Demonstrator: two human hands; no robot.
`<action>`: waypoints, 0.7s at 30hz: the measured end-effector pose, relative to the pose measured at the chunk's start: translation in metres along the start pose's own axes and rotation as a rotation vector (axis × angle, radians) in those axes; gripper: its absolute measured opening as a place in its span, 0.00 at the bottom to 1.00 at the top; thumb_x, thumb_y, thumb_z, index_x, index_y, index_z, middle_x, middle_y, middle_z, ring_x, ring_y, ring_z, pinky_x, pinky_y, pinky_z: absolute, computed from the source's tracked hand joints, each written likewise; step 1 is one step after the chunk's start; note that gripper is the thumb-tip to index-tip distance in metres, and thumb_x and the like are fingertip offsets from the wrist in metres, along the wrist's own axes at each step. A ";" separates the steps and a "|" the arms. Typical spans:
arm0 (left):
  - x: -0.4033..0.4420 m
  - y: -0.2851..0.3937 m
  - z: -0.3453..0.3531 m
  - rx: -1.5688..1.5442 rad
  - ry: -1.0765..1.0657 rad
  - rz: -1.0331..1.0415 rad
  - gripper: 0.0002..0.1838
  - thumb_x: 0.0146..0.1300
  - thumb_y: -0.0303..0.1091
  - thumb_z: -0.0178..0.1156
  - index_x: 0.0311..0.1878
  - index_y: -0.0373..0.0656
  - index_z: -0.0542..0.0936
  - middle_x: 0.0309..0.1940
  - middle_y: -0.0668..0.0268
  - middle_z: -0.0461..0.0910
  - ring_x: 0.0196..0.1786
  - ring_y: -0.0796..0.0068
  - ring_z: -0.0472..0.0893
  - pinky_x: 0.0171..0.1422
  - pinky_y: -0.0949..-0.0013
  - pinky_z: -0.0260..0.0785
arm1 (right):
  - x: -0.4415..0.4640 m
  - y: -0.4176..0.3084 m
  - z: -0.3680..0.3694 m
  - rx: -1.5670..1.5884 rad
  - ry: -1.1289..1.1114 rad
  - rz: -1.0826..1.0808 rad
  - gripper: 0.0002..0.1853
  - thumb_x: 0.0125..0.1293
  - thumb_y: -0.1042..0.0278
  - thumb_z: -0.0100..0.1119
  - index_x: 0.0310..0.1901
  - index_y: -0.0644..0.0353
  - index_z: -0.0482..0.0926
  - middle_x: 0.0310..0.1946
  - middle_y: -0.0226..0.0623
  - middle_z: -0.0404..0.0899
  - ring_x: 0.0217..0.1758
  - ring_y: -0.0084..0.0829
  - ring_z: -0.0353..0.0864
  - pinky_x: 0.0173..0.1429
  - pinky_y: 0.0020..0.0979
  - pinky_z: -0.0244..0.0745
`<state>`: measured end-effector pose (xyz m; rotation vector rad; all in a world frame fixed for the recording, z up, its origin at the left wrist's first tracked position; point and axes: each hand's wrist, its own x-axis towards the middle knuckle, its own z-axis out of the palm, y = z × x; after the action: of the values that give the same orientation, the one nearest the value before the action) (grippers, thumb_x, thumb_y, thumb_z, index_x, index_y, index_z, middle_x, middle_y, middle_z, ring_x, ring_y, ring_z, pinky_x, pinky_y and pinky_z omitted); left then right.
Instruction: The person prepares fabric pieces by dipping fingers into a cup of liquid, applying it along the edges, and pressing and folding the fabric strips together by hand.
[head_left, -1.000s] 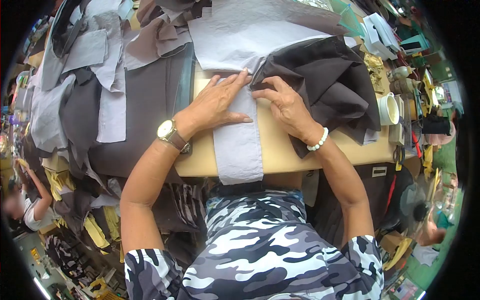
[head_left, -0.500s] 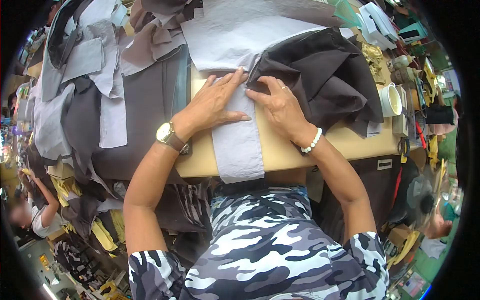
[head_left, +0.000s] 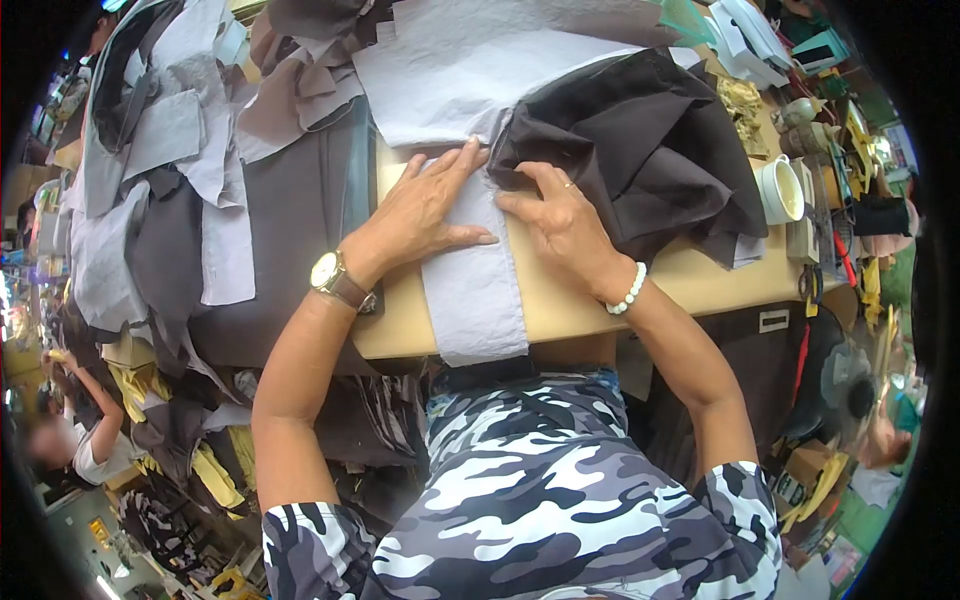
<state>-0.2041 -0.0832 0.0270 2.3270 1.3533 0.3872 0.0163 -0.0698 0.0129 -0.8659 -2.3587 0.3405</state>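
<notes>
A light grey fabric strip [head_left: 474, 290] runs down the tan table [head_left: 580, 295] and over its front edge. My left hand [head_left: 430, 210] lies on the strip's upper part, fingers spread, thumb pointing right. At the strip's right edge is my right hand [head_left: 560, 220], thumb and index finger bent close together beside the seam; whether cloth is between them is too small to tell. A bunched dark fabric [head_left: 650, 150] lies right of and above the right hand. The wide light grey piece [head_left: 450, 80] spreads above both hands.
Dark and grey fabric pieces [head_left: 290, 230] cover the table's left side. A white cup [head_left: 779, 190] stands at the right edge, with scissors [head_left: 812, 290] below it. Another person [head_left: 95, 425] is at the far left, and a fan [head_left: 850, 390] is at the right.
My right hand's thumb and index finger have shifted slightly down along the strip's edge. My left hand stays flat on the strip. The whole view has shifted slightly.
</notes>
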 end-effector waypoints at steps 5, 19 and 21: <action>0.000 0.002 -0.001 -0.006 -0.022 -0.010 0.61 0.47 0.58 0.69 0.74 0.39 0.43 0.71 0.62 0.59 0.74 0.58 0.56 0.75 0.42 0.42 | 0.004 -0.003 -0.001 -0.042 -0.011 0.025 0.18 0.52 0.78 0.56 0.46 0.60 0.81 0.51 0.46 0.73 0.52 0.43 0.74 0.56 0.39 0.72; 0.000 0.003 -0.002 0.022 -0.048 0.002 0.74 0.29 0.66 0.74 0.74 0.37 0.43 0.71 0.58 0.58 0.74 0.58 0.54 0.76 0.41 0.40 | 0.005 -0.014 0.001 -0.055 -0.024 0.009 0.15 0.52 0.73 0.55 0.44 0.62 0.78 0.44 0.40 0.71 0.47 0.38 0.74 0.48 0.38 0.71; 0.000 0.004 -0.003 0.014 -0.050 0.000 0.74 0.29 0.66 0.74 0.74 0.37 0.43 0.71 0.58 0.59 0.74 0.57 0.54 0.76 0.41 0.40 | 0.006 -0.017 0.000 -0.124 -0.031 -0.002 0.16 0.52 0.72 0.55 0.45 0.62 0.79 0.44 0.40 0.71 0.46 0.38 0.73 0.47 0.38 0.71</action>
<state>-0.2027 -0.0846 0.0310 2.3318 1.3371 0.3186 0.0043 -0.0787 0.0221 -0.9217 -2.4298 0.2100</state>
